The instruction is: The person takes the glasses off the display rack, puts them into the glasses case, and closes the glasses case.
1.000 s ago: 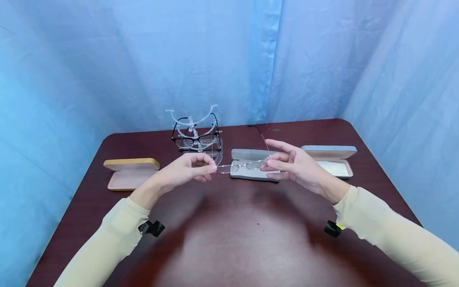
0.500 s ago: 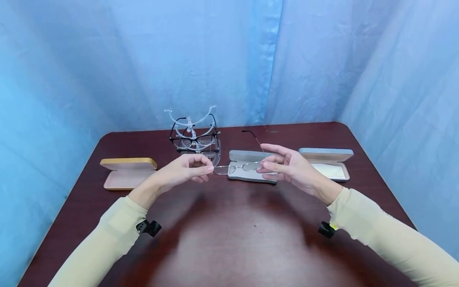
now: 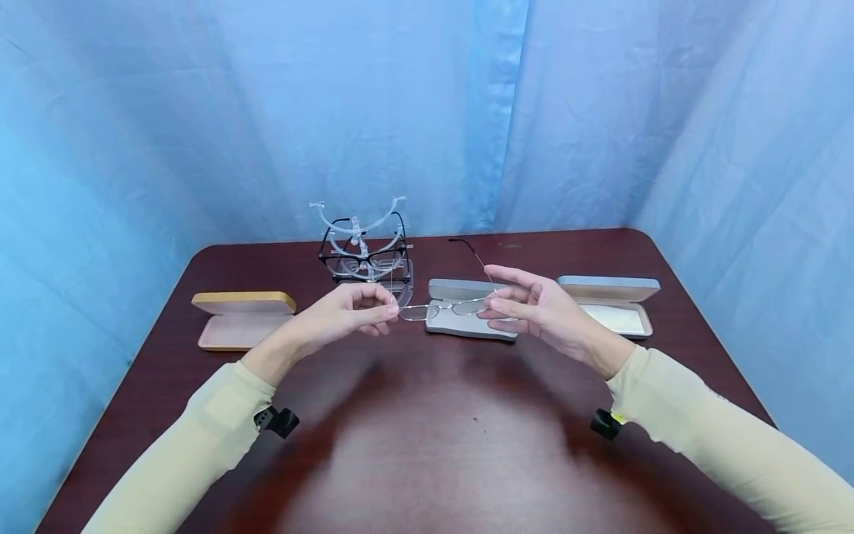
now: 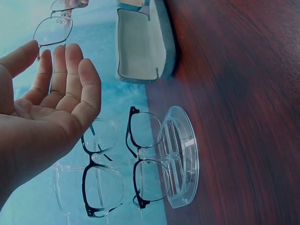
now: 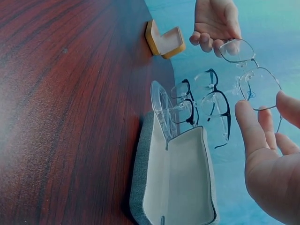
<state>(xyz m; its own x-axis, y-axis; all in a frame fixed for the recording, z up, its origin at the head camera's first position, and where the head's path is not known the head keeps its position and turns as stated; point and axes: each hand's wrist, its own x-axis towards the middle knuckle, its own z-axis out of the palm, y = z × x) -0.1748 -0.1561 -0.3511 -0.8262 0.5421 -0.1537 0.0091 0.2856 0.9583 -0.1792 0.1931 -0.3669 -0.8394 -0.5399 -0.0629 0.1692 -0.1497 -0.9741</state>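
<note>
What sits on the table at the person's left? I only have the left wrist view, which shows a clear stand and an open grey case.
Observer: The head view shows an open yellow case there.
Operator: I get just a cropped bit of the right hand. Where is it on the glasses?
Observer: In the right wrist view, its thumb and fingers are at the lens farther from the left hand.
Operator: And what covers the forearms?
Observer: Pale yellow sleeves, seen in the head view.
</note>
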